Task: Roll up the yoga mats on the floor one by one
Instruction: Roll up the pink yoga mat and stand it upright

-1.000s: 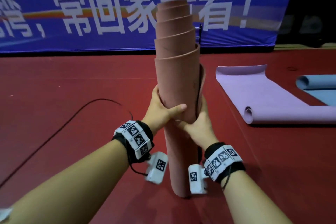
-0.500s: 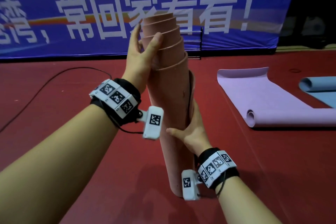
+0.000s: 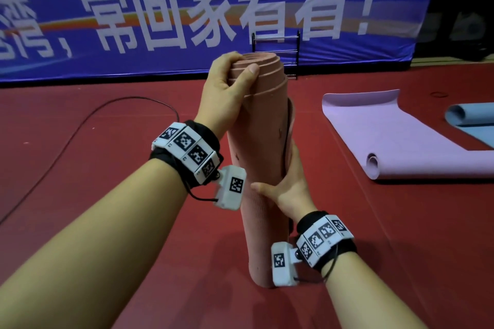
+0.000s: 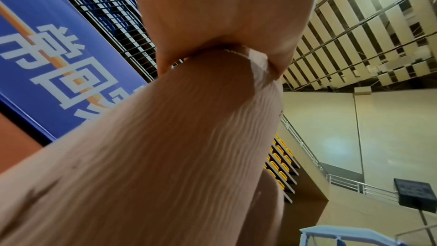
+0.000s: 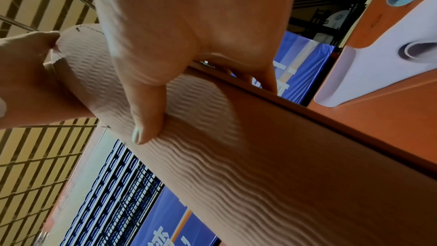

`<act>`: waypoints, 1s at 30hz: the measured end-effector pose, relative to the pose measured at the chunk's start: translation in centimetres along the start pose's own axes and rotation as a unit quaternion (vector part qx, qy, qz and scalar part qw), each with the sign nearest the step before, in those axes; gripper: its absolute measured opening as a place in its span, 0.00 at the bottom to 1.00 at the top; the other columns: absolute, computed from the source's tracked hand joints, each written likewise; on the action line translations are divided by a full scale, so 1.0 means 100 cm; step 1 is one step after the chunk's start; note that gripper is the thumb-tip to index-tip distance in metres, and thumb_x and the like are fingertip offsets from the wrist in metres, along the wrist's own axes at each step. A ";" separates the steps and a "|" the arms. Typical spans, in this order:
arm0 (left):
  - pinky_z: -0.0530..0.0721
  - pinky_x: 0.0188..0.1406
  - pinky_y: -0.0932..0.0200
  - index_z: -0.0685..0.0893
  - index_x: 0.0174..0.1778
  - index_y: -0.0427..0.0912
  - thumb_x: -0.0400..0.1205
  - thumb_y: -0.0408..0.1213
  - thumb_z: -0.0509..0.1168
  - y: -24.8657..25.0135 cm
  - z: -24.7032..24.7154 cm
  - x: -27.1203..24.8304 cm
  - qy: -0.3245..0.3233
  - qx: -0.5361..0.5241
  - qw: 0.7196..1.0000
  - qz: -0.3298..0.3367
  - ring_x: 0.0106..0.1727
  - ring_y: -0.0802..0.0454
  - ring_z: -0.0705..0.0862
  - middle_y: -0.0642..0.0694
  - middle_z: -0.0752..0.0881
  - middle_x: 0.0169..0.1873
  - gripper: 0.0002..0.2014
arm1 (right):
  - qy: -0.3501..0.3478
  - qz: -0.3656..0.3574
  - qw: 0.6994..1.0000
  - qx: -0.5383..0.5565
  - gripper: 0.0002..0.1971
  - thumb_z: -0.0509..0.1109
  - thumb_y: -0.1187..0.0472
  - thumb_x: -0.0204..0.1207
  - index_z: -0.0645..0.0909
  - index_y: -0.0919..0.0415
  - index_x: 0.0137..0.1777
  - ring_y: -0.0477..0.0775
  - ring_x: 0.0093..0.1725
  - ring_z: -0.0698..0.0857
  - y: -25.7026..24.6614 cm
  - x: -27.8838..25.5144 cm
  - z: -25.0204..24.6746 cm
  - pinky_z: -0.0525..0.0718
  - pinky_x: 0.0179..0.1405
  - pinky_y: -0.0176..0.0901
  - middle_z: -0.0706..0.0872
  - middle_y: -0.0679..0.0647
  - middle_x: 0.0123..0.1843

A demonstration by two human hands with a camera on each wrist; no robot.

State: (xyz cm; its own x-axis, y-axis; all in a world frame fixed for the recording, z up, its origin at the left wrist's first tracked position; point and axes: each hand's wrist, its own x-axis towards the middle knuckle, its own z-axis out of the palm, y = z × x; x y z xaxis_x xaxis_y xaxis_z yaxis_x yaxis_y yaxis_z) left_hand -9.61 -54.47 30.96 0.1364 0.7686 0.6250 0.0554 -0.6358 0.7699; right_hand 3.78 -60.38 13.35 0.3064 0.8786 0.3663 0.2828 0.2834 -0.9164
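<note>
The pink mat (image 3: 256,168) stands rolled and upright on the red floor (image 3: 107,141). The left hand (image 3: 227,88) clasps its top end; the right hand (image 3: 291,187) wraps its middle. Beside it lies a half-rolled purple mat (image 3: 401,136).

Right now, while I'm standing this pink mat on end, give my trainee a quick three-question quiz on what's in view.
1. True or false: the rolled pink textured yoga mat stands upright on the red floor.
2. Which hand caps the roll's top end? A left, B right.
3. Fill in: the half-unrolled mat lying to the right is ____.

Key: 1 true. 2 A; the left hand grips the top while the right hand holds the middle. 3 lilac, the lilac flat mat.
</note>
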 end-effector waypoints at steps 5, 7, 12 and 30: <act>0.82 0.63 0.58 0.84 0.58 0.45 0.83 0.56 0.63 0.023 0.002 0.007 0.002 -0.027 0.999 0.032 0.59 0.54 0.85 0.43 0.87 0.60 0.19 | 0.010 -0.027 1.000 -0.007 0.68 0.89 0.43 0.45 0.55 0.45 0.85 0.47 0.80 0.70 -0.007 0.010 -0.010 0.70 0.80 0.56 0.71 0.50 0.80; 0.81 0.61 0.58 0.84 0.55 0.47 0.83 0.54 0.64 0.023 -0.001 0.009 0.003 -0.008 0.999 0.053 0.56 0.55 0.84 0.45 0.86 0.56 0.15 | 0.000 -0.038 0.999 -0.017 0.69 0.90 0.42 0.44 0.55 0.46 0.86 0.47 0.80 0.71 -0.010 0.017 -0.015 0.70 0.80 0.56 0.72 0.50 0.80; 0.75 0.68 0.62 0.86 0.47 0.48 0.77 0.62 0.61 -0.014 -0.002 -0.009 -0.031 0.120 0.991 0.053 0.65 0.57 0.81 0.50 0.83 0.63 0.21 | -0.015 -0.030 0.999 0.002 0.69 0.89 0.39 0.44 0.55 0.51 0.86 0.46 0.80 0.71 -0.001 0.012 -0.013 0.70 0.80 0.55 0.72 0.51 0.80; 0.75 0.72 0.57 0.91 0.45 0.44 0.78 0.56 0.65 -0.015 -0.001 -0.001 -0.034 0.109 0.993 0.005 0.67 0.58 0.82 0.51 0.85 0.58 0.19 | -0.004 -0.020 0.999 0.036 0.62 0.89 0.43 0.48 0.63 0.52 0.84 0.41 0.73 0.78 -0.007 0.014 -0.014 0.75 0.76 0.44 0.80 0.45 0.74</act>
State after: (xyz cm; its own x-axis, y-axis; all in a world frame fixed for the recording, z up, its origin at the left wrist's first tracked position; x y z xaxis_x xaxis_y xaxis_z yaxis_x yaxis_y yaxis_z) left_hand -9.84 -53.58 29.72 0.2036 0.7601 0.6170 0.2665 -0.6495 0.7122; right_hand 5.26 -59.86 14.78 0.2884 0.8693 0.4014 0.2288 0.3445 -0.9105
